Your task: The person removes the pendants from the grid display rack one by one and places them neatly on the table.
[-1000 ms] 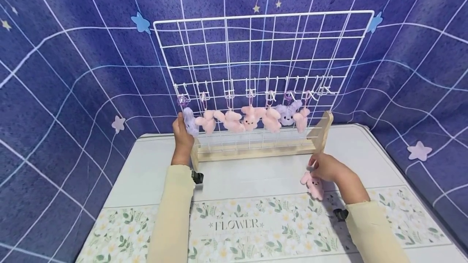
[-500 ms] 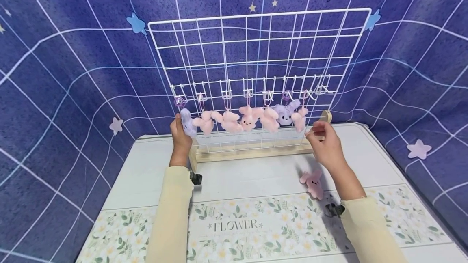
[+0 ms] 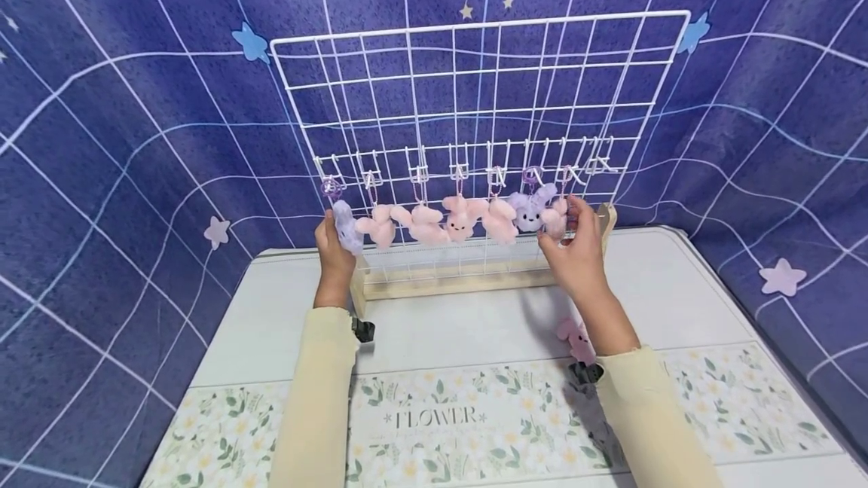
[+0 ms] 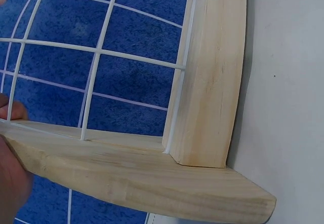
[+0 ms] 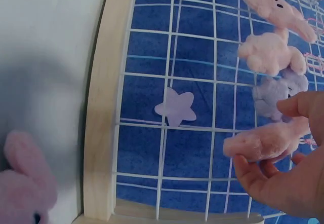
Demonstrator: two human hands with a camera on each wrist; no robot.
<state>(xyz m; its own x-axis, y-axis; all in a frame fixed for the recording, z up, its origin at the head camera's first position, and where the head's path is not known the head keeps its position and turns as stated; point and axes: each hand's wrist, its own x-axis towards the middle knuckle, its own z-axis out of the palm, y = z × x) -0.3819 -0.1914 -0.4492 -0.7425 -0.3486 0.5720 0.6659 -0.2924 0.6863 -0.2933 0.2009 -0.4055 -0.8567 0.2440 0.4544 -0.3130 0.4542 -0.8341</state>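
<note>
The right hand (image 3: 576, 251) curls round the pink toy (image 5: 260, 143) hanging at the right of the wire rack (image 3: 455, 117) — probably light, soft and squashy, best held by its body — while the left hand (image 3: 335, 258) grips the wooden stand (image 4: 126, 178) at the left.

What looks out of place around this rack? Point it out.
One pink plush lies on the tabletop, while seven other plushies hang from the wire rack, whose rightmost hook is bare. I see no spill or damage.

Eight plushies (image 3: 459, 226), two hands (image 3: 576, 253), one rack (image 3: 468, 279), perhaps eight hooks (image 3: 497, 175)
</note>
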